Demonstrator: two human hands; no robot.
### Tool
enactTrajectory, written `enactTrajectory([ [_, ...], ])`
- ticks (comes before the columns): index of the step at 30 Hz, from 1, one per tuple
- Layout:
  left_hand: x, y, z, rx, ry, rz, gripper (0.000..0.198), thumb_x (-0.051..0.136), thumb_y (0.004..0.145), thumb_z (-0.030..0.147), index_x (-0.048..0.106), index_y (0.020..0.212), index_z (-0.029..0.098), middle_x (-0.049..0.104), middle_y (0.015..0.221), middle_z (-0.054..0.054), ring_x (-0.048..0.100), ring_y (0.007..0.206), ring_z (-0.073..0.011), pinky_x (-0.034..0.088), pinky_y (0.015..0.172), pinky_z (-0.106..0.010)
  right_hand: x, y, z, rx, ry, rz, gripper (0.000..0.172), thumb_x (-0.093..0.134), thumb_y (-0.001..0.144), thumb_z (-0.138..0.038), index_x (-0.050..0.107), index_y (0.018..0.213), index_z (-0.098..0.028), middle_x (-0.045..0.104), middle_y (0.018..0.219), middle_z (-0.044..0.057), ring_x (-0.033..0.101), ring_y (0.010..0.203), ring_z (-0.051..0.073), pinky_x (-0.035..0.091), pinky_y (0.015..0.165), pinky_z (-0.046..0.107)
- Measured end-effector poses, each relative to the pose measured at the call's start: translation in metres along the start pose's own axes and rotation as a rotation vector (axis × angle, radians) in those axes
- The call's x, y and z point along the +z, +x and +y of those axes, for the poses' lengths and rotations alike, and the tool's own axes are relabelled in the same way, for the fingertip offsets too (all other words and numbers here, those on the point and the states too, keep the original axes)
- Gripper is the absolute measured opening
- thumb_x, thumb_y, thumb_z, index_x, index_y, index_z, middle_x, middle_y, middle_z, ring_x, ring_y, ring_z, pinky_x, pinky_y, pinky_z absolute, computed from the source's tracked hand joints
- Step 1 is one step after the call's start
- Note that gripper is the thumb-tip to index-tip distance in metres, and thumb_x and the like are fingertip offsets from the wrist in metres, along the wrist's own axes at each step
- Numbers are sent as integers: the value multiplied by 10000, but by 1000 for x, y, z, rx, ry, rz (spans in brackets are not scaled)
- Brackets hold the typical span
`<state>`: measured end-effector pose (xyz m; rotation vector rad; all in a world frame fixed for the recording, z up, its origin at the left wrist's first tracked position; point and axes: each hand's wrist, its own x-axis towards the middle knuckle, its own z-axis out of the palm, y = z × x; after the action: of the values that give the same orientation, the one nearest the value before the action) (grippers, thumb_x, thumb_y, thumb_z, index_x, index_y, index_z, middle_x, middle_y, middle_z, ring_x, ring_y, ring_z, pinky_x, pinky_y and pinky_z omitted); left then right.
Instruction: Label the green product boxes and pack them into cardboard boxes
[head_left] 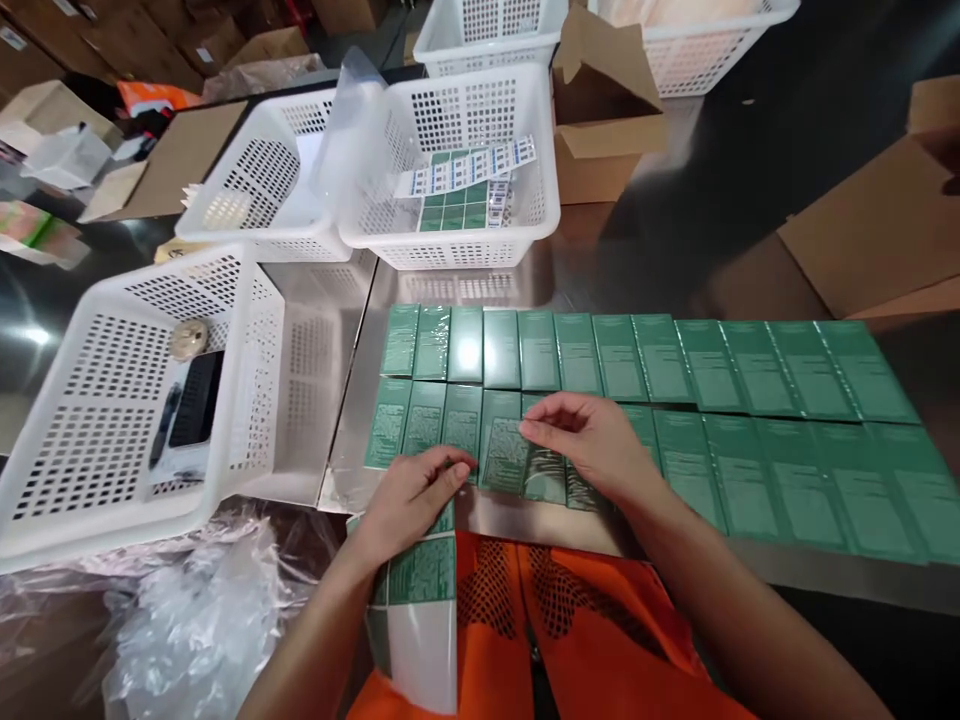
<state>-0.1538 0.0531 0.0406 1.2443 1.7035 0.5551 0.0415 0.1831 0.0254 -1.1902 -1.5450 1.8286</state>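
Two rows of flat green boxes (pixel 660 400) lie side by side on a shiny metal table (pixel 352 440). My left hand (pixel 411 495) rests on the near row's left boxes, fingers together and bent, pressing on a green box (pixel 461 425). My right hand (pixel 592 440) lies over the near row a little to the right, fingertips pinched at the edge of a green box (pixel 504 450). A stack of more green boxes (pixel 420 600) sits in my lap under the left wrist, against orange clothing.
A white perforated basket (pixel 112 400) at left holds a black device and a round object. Two more white baskets (pixel 465 170) behind hold label sheets and green boxes. Cardboard boxes (pixel 607 120) stand at the back and right. Crumpled clear plastic (pixel 195 620) lies at lower left.
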Motion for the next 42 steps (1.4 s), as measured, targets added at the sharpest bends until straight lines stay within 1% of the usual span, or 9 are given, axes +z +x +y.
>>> enactTrajectory([
  [3, 4, 7, 1, -1, 15, -80, 326, 500, 930, 468, 663, 858, 195, 488, 570, 60, 435, 545, -126, 283, 539, -252, 5, 0, 2, -11, -7, 6, 286, 827, 650, -437, 724, 759, -194, 681, 704, 16, 590, 654, 152, 449, 606, 277],
  [6, 10, 9, 1, -13, 44, -69, 334, 499, 922, 433, 578, 706, 191, 516, 589, 47, 460, 571, -128, 299, 563, -252, 9, -1, 5, -66, -170, 63, 218, 788, 729, -416, 730, 769, -210, 681, 699, 4, 596, 650, 155, 453, 631, 289],
  [11, 21, 12, 2, -102, 125, -58, 344, 483, 908, 433, 552, 665, 201, 538, 577, 31, 478, 562, -146, 296, 563, -266, 14, -1, 16, -246, -533, 201, 85, 761, 807, -275, 725, 757, -217, 638, 865, -2, 583, 667, 123, 440, 678, 286],
  [17, 25, 17, 7, -176, 190, -35, 354, 466, 893, 414, 482, 602, 212, 444, 518, 43, 412, 521, -143, 249, 541, -275, 18, 0, 21, -201, -689, 201, 105, 718, 862, -307, 714, 780, -242, 610, 868, -30, 575, 668, 117, 390, 633, 279],
  [25, 25, 20, 13, -218, 228, -29, 349, 483, 884, 369, 457, 573, 213, 387, 501, 53, 363, 504, -136, 234, 544, -277, 19, 1, 24, -192, -735, 212, 124, 699, 878, -331, 713, 791, -244, 623, 883, -29, 584, 683, 116, 364, 626, 278],
  [32, 27, 23, 21, -229, 383, -40, 303, 494, 891, 301, 506, 601, 212, 501, 527, 20, 430, 526, -157, 225, 569, -292, 22, 1, 25, -194, -782, 218, 139, 685, 884, -333, 700, 774, -249, 627, 885, -24, 589, 684, 127, 341, 598, 281],
  [35, 27, 23, 25, -219, 530, -52, 296, 459, 920, 336, 561, 670, 215, 609, 627, -39, 518, 602, -209, 199, 575, -311, 23, 1, 26, -161, -764, 274, 144, 711, 845, -349, 646, 878, -226, 635, 898, -2, 591, 670, 153, 339, 578, 288],
  [38, 24, 20, 23, -283, 615, -76, 350, 443, 934, 432, 580, 697, 214, 647, 679, -83, 569, 648, -255, 202, 564, -314, 23, 6, 28, -105, -690, 345, 325, 712, 806, -350, 530, 1028, -197, 649, 902, 29, 585, 622, 176, 346, 561, 295],
  [42, 12, 4, 14, -286, 529, -28, 337, 502, 911, 461, 586, 695, 217, 632, 626, -38, 591, 644, -237, 272, 564, -300, 21, 5, 30, -112, -602, 319, 276, 619, 849, -329, 477, 1043, -192, 651, 890, 40, 595, 616, 179, 398, 605, 314],
])
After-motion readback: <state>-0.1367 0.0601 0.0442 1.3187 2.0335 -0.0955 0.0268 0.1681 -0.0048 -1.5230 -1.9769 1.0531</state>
